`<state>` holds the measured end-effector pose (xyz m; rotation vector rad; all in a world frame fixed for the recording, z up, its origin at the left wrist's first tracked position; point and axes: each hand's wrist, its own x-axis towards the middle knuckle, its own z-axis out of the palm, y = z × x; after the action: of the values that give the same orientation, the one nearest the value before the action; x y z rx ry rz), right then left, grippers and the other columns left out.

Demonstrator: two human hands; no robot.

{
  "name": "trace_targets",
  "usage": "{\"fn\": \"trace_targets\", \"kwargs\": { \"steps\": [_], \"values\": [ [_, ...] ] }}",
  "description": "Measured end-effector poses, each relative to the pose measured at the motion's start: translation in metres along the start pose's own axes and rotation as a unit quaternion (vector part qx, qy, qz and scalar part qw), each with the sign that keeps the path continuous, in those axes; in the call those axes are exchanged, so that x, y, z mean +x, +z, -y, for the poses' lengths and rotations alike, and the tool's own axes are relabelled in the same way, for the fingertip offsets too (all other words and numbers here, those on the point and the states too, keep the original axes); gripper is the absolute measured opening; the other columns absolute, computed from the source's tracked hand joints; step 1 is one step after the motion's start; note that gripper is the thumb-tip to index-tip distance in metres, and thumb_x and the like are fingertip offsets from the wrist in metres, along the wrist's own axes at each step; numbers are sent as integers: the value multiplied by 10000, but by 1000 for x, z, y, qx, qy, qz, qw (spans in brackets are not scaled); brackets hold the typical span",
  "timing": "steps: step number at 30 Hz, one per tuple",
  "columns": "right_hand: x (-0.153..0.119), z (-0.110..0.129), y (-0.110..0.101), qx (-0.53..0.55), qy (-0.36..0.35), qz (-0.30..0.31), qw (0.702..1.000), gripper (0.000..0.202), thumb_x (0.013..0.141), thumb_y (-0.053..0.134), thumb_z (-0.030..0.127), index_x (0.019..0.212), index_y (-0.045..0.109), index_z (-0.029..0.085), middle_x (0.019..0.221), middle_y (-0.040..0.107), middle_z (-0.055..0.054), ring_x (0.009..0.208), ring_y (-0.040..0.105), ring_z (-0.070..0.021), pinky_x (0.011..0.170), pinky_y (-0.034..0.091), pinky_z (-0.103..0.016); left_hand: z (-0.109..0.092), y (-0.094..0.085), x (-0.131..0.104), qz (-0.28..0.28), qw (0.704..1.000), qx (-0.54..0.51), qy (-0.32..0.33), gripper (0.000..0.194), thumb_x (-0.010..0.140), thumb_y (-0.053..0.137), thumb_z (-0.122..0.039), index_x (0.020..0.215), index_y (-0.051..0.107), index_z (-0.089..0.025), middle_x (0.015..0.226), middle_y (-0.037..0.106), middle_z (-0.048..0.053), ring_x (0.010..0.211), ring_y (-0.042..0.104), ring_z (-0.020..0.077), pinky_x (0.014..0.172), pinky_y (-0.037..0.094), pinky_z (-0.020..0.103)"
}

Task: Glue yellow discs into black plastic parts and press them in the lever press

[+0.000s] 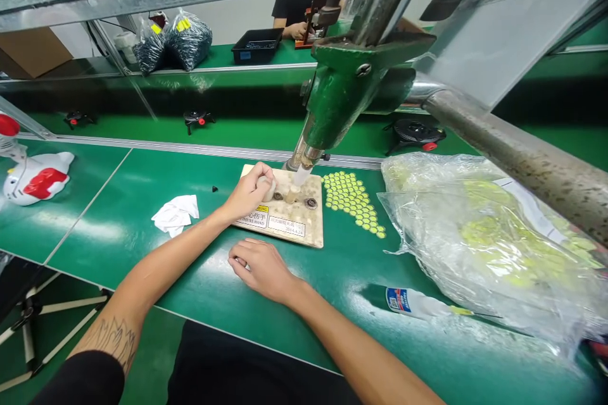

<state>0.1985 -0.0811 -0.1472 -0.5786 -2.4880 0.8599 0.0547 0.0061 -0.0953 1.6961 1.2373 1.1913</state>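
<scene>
One pale piece (270,192), half hidden, pinched in left hand (247,193); judged light, stiff, best held by its sides. Right hand (264,271): curled, grip unclear.

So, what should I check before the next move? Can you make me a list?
1. Right hand off the board: ok, it is in front of the near edge.
2. Left hand well away from the machine's pale tip: not ok, it is over the board, close beside the tip.
3. Left hand's grip on the pale round piece: cannot tell, the fingers hide part of it.
4. Yellow-green discs off the board: ok, they are spread out to its right.
5. Bottle standing up: not ok, it lies on its side.
</scene>
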Motion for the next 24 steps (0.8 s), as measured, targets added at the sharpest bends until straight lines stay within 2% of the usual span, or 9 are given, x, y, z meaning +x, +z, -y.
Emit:
{"fn": "trace_targets", "kwargs": {
  "steps": [24],
  "values": [
    [-1,1,-2,9,3,1,1000,200,1052,592,228,862,654,213,758,624,8,733,510,-151,703,327,-300,1,1,-1,-1,1000,-5,-3,59,995,489,-287,978,471,-233,919,683,8,855,613,173,868,479,309]
  ]
}}
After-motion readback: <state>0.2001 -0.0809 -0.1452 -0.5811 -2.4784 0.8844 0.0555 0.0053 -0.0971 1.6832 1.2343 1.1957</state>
